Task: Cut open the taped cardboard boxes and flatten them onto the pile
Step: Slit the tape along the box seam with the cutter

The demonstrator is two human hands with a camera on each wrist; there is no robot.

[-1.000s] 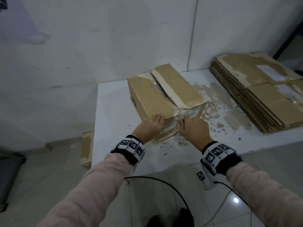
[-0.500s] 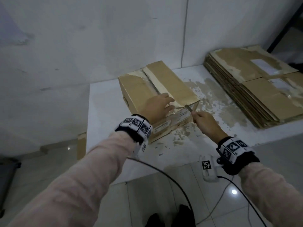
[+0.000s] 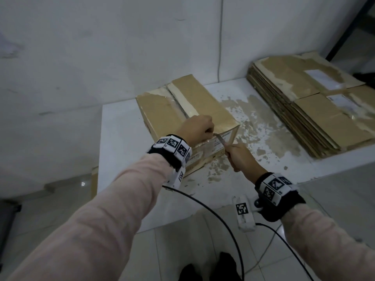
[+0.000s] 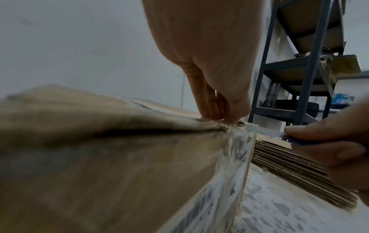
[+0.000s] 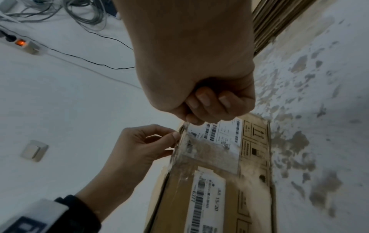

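From the head camera, a taped cardboard box sits on the white tabletop close to its near edge, left of centre, its top flaps closed under clear tape. The left hand rests on the box's near top edge, fingers curled down at the tape seam. The right hand hangs just in front of the box, fist wrapped around a knife whose blade angles up to the same seam, right by the left fingertips. A pile of flattened boxes lies along the tabletop's right edge, well apart from the box. Worn brown patches mark the surface between them.

From the left wrist, the left hand points down, its fingertips bunched on the crumpled tape at the box edge. The knife blade meets that spot, held by the right hand between thumb and curled fingers over a blue handle. The pile lies behind, and a metal shelf rack stands beyond it.

From the right wrist, the right hand is a tight fist above the labelled front face of the box. The left hand pinches loose tape at the box edge between thumb and forefinger, its other fingers loosely curled. A power strip glows orange by the wall.
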